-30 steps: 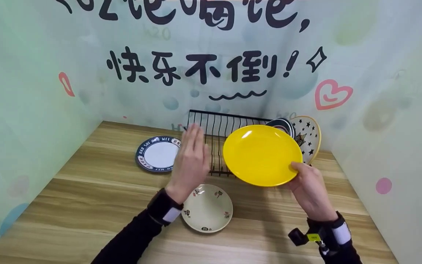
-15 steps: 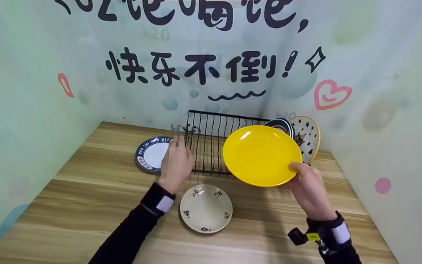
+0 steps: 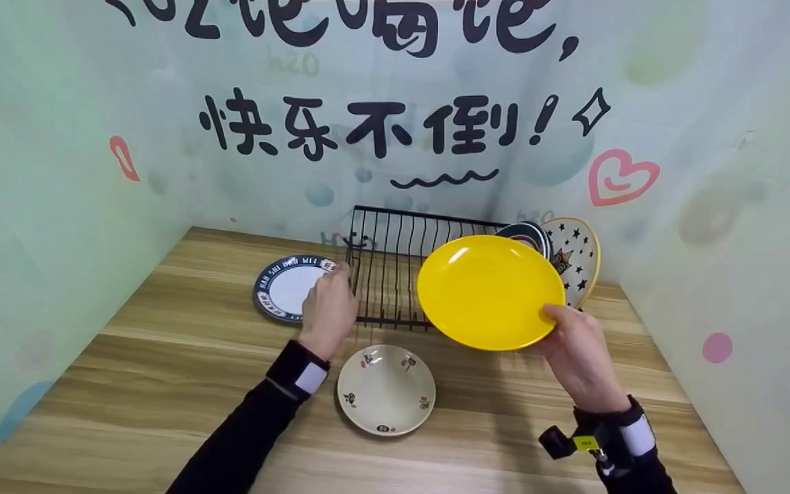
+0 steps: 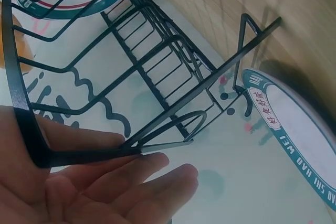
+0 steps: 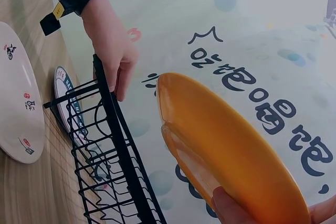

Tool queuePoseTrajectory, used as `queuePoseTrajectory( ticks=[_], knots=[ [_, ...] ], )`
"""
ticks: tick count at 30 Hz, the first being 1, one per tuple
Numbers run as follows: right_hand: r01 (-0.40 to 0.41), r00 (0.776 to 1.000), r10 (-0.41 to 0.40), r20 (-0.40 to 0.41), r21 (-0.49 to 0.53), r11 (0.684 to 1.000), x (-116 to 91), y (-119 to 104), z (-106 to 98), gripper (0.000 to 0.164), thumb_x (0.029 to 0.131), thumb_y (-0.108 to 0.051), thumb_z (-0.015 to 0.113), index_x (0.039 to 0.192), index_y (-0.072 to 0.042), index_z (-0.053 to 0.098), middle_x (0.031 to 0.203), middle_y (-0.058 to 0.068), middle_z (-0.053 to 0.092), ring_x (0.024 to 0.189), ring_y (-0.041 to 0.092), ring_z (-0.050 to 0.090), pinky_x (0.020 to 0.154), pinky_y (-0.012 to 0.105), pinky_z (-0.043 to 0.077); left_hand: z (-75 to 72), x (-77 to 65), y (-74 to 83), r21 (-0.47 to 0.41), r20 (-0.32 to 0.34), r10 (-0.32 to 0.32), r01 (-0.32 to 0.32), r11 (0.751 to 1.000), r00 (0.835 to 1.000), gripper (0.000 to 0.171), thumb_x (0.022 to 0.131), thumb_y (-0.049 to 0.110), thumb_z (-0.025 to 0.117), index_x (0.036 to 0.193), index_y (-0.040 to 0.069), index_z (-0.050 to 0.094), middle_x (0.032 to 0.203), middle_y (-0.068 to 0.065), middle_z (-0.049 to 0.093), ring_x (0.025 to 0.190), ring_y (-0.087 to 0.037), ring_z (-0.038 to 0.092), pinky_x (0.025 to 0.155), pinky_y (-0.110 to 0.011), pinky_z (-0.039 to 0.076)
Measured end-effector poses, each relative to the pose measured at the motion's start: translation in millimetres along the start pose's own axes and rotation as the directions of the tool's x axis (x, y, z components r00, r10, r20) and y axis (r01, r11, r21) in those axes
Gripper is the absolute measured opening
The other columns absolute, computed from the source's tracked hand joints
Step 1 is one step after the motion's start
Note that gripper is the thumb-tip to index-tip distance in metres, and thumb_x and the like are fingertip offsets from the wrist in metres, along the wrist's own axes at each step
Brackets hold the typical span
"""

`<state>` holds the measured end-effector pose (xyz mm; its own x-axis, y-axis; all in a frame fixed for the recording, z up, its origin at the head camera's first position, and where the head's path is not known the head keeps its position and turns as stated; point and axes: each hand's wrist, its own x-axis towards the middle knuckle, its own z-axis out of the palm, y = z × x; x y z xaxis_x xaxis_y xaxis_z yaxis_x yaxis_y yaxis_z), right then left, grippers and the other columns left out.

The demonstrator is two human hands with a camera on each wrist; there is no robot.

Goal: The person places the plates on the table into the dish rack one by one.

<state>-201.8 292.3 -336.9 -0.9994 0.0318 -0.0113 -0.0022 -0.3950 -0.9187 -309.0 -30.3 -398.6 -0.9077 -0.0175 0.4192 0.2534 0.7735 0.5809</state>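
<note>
Wood-grain tbl (image 3: 162, 384): R hand (image 3: 581, 353) pinches glossy, round yel. plate (image 3: 491, 291); L hand (image 3: 330, 310) curled on blk rack (image 5: 125, 152).

On the wood-grained desk (image 3: 162, 391), a cream plate (image 3: 387, 391) with small printed figures lies near the middle, and a blue-rimmed plate (image 3: 286, 288) lies farther left. At the far right, a star-patterned plate (image 3: 579, 257) stands tilted beside dark-rimmed dishes (image 3: 524, 232). The pale wall (image 3: 271, 185) behind bears large dark characters (image 3: 378, 130) and a pink heart (image 3: 623, 180).
</note>
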Motion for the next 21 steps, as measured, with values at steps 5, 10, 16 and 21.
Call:
queuePoseTrajectory(
  ticks=[5,10,16,21],
  knots=[
    [-0.001,1.000,0.001,-0.005,-0.008,1.000,1.5,0.8,0.0,0.039,0.105,-0.007,0.037,0.141,0.010,0.034,0.134,0.020,0.046,0.104,0.026,0.059,0.087,0.040,0.052,1.1,-1.7,1.2,0.027,-0.003,0.019,-0.018,0.999,1.000,0.048,0.086,-0.007,0.060,0.134,-0.003,0.056,0.102,-0.025,0.068,0.069,-0.032,0.065,0.055,-0.039,0.055],
    [0.002,1.000,-0.003,-0.020,-0.011,1.000,4.2,3.0,-0.1,0.038,0.105,-0.006,0.039,0.139,0.010,0.035,0.128,0.020,0.051,0.101,0.027,0.061,0.081,0.040,0.054,1.5,-2.6,1.4,0.017,-0.004,0.028,-0.028,0.999,1.000,0.049,0.086,-0.008,0.059,0.134,-0.005,0.055,0.102,-0.027,0.067,0.071,-0.034,0.066,0.057,-0.040,0.056],
    [-0.014,1.000,0.014,-0.020,-0.007,1.000,5.3,3.2,-0.5,0.040,0.105,-0.007,0.038,0.142,0.009,0.033,0.134,0.020,0.046,0.104,0.026,0.059,0.088,0.039,0.052,2.2,-1.9,1.4,-0.011,0.007,0.013,-0.013,1.000,1.000,0.050,0.085,-0.010,0.059,0.135,-0.006,0.054,0.105,-0.028,0.067,0.069,-0.033,0.066,0.058,-0.038,0.056],
    [-0.005,1.000,0.005,-0.008,0.021,1.000,6.7,3.4,-2.5,0.042,0.105,-0.005,0.037,0.144,0.009,0.029,0.140,0.021,0.040,0.110,0.026,0.057,0.093,0.039,0.050,3.5,-1.1,2.2,-0.009,-0.008,0.024,-0.024,1.000,1.000,0.049,0.085,-0.011,0.057,0.134,-0.008,0.054,0.104,-0.029,0.067,0.074,-0.035,0.067,0.061,-0.040,0.057]
  ],
)
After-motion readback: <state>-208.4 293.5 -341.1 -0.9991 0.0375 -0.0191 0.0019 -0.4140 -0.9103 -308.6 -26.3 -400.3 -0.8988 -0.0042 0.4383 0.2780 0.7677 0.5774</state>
